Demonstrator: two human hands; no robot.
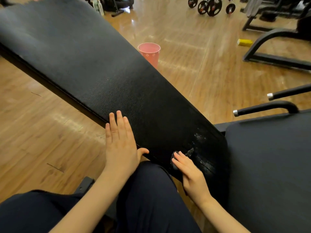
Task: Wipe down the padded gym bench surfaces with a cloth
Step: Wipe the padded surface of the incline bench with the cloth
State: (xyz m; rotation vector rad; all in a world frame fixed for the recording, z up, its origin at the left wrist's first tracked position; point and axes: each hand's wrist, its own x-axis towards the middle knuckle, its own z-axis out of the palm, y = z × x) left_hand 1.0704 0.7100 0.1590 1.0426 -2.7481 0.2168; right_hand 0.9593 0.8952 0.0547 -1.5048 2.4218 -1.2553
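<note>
Both hands on backrest pad [104, 68]: left hand [120, 143] flat, fingers straight, bracing the edge; right hand [190, 172] presses grey cloth [174, 163] onto worn lower end, fingers extended.

Dark cloth [174, 163] lies on black, scuffed bench pad [104, 78].

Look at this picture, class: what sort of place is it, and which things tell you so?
Most likely a gym. A long padded bench fills the view, weight plates stand on the wood floor, and black machine frames sit nearby.
</note>
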